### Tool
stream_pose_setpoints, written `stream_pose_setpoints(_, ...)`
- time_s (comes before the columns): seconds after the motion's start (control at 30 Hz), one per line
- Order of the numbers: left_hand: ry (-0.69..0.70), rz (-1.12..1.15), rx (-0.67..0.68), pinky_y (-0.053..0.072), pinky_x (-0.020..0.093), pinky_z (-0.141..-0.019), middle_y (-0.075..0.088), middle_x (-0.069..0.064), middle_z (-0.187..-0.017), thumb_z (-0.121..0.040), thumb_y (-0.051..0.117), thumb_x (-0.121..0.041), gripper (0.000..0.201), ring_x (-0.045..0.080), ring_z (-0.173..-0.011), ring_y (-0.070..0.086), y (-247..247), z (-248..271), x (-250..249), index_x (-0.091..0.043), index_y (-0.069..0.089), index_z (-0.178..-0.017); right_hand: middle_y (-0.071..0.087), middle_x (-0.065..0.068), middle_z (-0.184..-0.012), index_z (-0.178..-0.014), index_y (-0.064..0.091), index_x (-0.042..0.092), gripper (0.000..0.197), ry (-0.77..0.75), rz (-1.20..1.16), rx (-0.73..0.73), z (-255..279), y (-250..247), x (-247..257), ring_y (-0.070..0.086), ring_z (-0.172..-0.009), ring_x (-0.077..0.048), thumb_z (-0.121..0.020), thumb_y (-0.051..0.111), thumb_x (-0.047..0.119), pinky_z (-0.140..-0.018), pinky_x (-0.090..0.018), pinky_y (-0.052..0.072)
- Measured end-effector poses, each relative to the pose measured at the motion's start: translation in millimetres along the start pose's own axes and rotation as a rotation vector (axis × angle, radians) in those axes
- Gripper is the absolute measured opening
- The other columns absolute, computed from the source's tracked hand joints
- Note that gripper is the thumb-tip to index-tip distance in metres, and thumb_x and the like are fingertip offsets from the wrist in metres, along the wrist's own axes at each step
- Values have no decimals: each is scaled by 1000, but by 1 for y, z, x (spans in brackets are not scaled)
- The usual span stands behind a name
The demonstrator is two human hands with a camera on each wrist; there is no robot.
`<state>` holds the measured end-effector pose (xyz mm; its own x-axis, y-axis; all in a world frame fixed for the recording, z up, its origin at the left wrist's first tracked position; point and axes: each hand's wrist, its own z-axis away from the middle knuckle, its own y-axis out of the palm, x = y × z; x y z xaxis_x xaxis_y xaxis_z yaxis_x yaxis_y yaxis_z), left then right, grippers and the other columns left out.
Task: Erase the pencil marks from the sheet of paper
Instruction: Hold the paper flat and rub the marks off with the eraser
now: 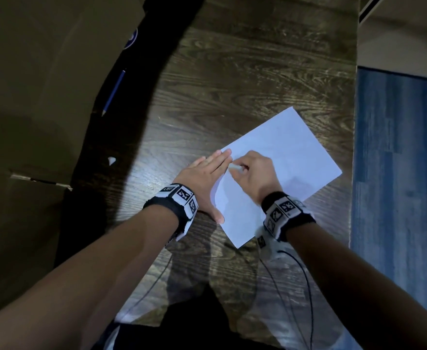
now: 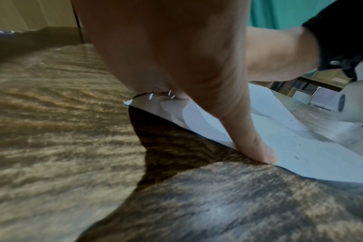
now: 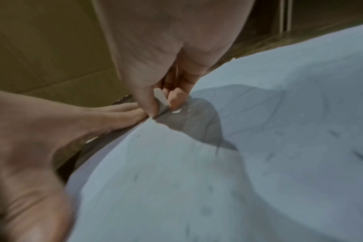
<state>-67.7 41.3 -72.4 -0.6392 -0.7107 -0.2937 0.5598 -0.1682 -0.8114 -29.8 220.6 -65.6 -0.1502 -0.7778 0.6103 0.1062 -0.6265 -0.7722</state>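
Observation:
A white sheet of paper (image 1: 285,160) lies at an angle on the dark wooden table (image 1: 232,79). My left hand (image 1: 205,175) lies flat with straight fingers along the sheet's left edge, its thumb (image 2: 253,144) pressing the paper's border. My right hand (image 1: 255,173) pinches a small white eraser (image 1: 235,168) between thumb and fingers, its tip down on the paper close to the left fingertips. In the right wrist view the eraser (image 3: 162,99) touches the sheet (image 3: 280,131), where faint grey pencil marks and dark crumbs (image 3: 361,156) show. The paper bulges up a little under my right hand.
A blue pencil (image 1: 114,90) lies at the table's far left beside a brown cardboard box (image 1: 30,97). A small white scrap (image 1: 111,160) sits near the box. Black cables (image 1: 305,286) trail from my wrists. Blue floor (image 1: 399,173) lies past the table's right edge.

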Motion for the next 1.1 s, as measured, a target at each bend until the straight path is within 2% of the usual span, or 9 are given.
stream_pose_setpoints(0.1,-3,7,-8,-12,30,-122,-34,-15,-160,-50,72,-86,155,4,-147,-28,1,-1,2,-22,-20,-157,49,4,-74,-65,52,27,23,-29,-24,56,33,13,9,50,-65,-17,-83,62,18,-63,-35,46)
stream_pose_setpoints(0.23,5,12,-9,-12,30,-121,-33,-16,-160,-48,72,-87,157,4,-148,-27,3,-1,3,-23,-20,-158,49,1,-71,-70,62,11,12,-190,-15,279,46,5,17,49,-63,-19,-81,65,12,-63,-39,47)
stream_pose_setpoints(0.43,-4,9,-8,-9,33,-123,-33,-16,-160,-47,70,-88,157,4,-148,-27,2,-2,2,-23,-20,-157,46,6,-69,-61,53,29,22,-52,10,70,21,11,9,49,-65,-17,-82,55,27,-64,-40,48)
stream_pose_setpoints(0.53,0,0,-10,-9,32,-124,-31,-14,-161,-48,73,-86,157,5,-148,-26,1,0,3,-22,-19,-158,50,2,-75,-77,64,17,7,-122,-24,189,63,22,15,52,-66,-19,-84,64,19,-66,-39,49)
stream_pose_setpoints(0.63,4,5,-11,-11,30,-122,-31,-15,-161,-48,74,-85,157,4,-148,-25,3,-1,2,-22,-18,-158,55,-2,-76,-78,66,14,16,-215,43,295,44,9,12,56,-70,-23,-87,59,26,-68,-36,48)
stream_pose_setpoints(0.8,-1,-20,-10,-10,31,-122,-32,-15,-160,-48,68,-90,156,5,-149,-25,3,-1,2,-22,-20,-157,47,7,-65,-51,39,38,34,45,17,-20,-6,-5,-1,48,-65,-15,-81,53,29,-61,-31,42)
stream_pose_setpoints(0.87,-3,-20,-14,-10,31,-122,-32,-14,-160,-49,70,-88,155,6,-149,-25,3,-1,1,-22,-19,-158,42,8,-63,-52,37,37,34,22,56,9,15,2,3,46,-63,-16,-82,54,32,-60,-31,40)
stream_pose_setpoints(1.0,-4,-2,-16,-11,31,-122,-31,-13,-161,-49,71,-87,156,6,-149,-25,3,-1,1,-21,-19,-158,47,3,-69,-68,60,16,19,-97,-16,254,46,3,7,47,-63,-17,-85,65,23,-62,-31,40)
stream_pose_setpoints(1.1,-13,5,-23,-10,32,-123,-31,-14,-161,-49,69,-88,155,6,-149,-25,4,1,-2,-21,-19,-158,50,3,-68,-63,51,18,27,-56,67,168,10,-5,-4,47,-66,-17,-87,62,26,-66,-28,35)
